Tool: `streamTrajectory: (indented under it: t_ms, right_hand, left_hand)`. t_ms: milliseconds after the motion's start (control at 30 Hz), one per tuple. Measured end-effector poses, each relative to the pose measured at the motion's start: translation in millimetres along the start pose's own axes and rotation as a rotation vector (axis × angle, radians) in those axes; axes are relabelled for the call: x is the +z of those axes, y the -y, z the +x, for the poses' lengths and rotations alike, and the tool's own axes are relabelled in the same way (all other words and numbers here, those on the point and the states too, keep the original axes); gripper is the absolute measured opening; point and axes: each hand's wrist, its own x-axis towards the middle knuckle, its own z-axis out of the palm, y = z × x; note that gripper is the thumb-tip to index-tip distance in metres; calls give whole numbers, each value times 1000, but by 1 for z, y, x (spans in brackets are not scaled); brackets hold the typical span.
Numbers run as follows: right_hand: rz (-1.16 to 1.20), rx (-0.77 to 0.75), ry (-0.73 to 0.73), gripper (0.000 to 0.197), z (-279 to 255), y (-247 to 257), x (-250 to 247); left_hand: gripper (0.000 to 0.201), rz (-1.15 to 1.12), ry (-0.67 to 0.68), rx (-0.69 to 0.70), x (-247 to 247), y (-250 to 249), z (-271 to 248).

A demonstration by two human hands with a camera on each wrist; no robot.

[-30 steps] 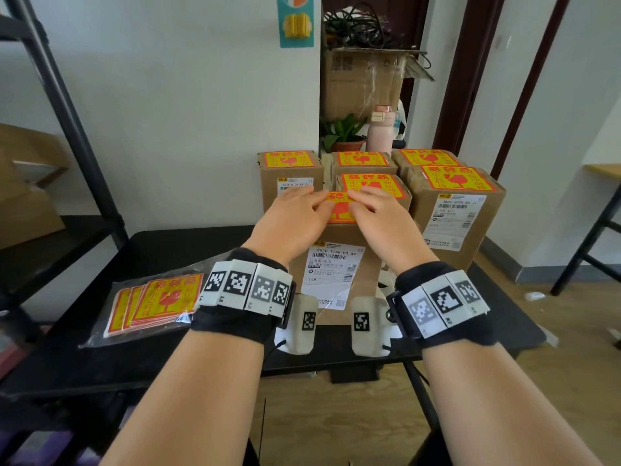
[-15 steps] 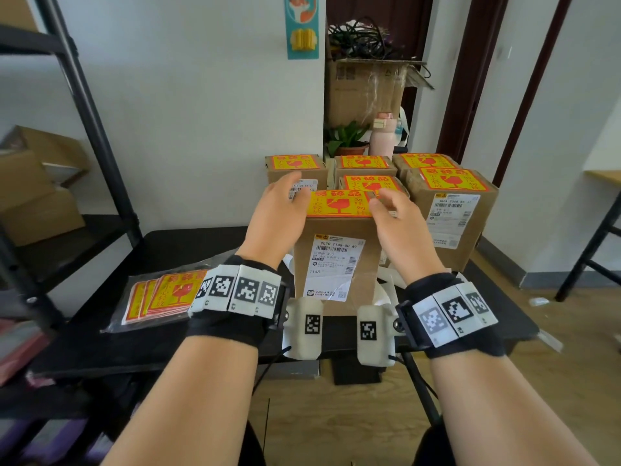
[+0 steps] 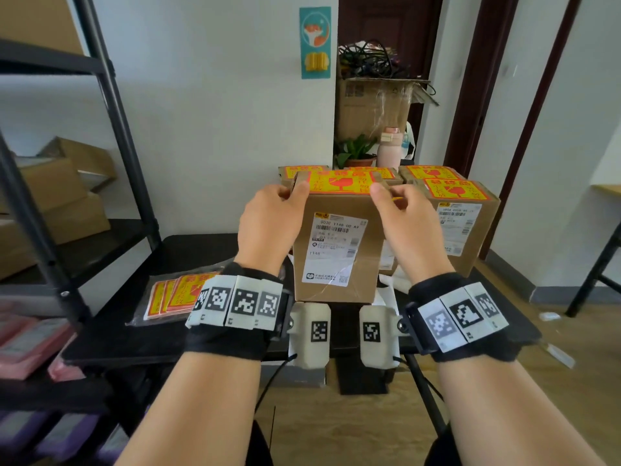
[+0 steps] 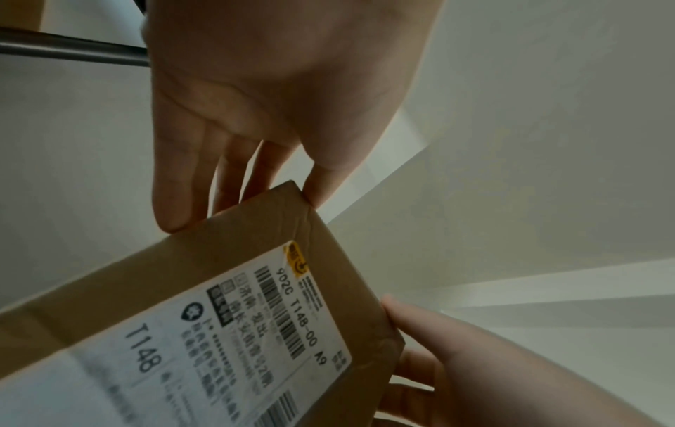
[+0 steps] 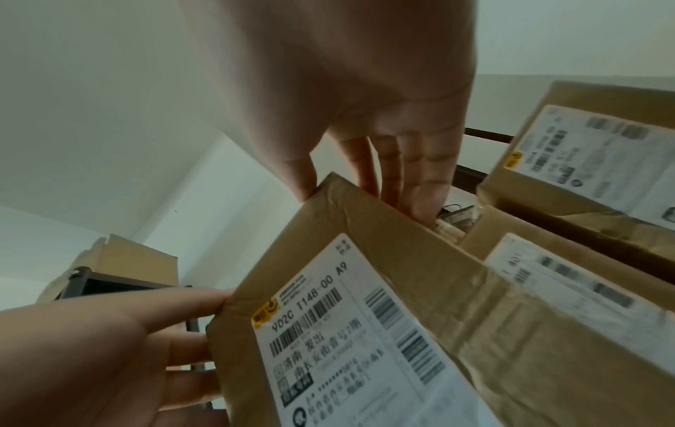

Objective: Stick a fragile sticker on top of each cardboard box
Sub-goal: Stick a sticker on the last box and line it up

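Note:
A brown cardboard box (image 3: 336, 250) with a white shipping label carries a yellow-and-red fragile sticker (image 3: 339, 185) on top. My left hand (image 3: 289, 193) grips its upper left corner, thumb on the front edge. At the upper right corner my right hand (image 3: 391, 196) grips it the same way. The box appears held up off the black table (image 3: 134, 280). The left wrist view shows the box (image 4: 219, 317) pinched by my left hand (image 4: 255, 159). In the right wrist view my right hand (image 5: 365, 173) clasps the box (image 5: 365, 317) at its corner.
Several stickered boxes (image 3: 453, 210) stand behind and to the right. A plastic bag of spare stickers (image 3: 174, 294) lies on the table's left part. A black metal shelf (image 3: 111, 112) rises at left. A plant, a pink bottle (image 3: 389, 149) and a big carton stand behind.
Both hands left the sticker on top and took hold of the box's upper corners. The box has risen; its top is now level with the boxes behind.

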Motion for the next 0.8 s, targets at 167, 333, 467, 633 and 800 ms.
streamTrajectory:
  t_ms: [167, 333, 467, 633, 800]
  right_hand:
    - [73, -152, -9, 40, 9, 38, 9]
    - [150, -199, 84, 39, 28, 61, 46]
    - [175, -220, 197, 26, 39, 59, 87]
    - [204, -229, 280, 26, 56, 53, 136]
    - [136, -219, 373, 24, 75, 48, 176]
  left_hand:
    - [35, -120, -134, 50, -38, -12, 18]
    - [25, -149, -204, 68, -68, -5, 43]
    - [33, -105, -200, 38, -81, 18, 64]
    - [32, 3, -243, -3, -84, 54, 91]
    - [32, -6, -249, -44, -76, 87, 120]
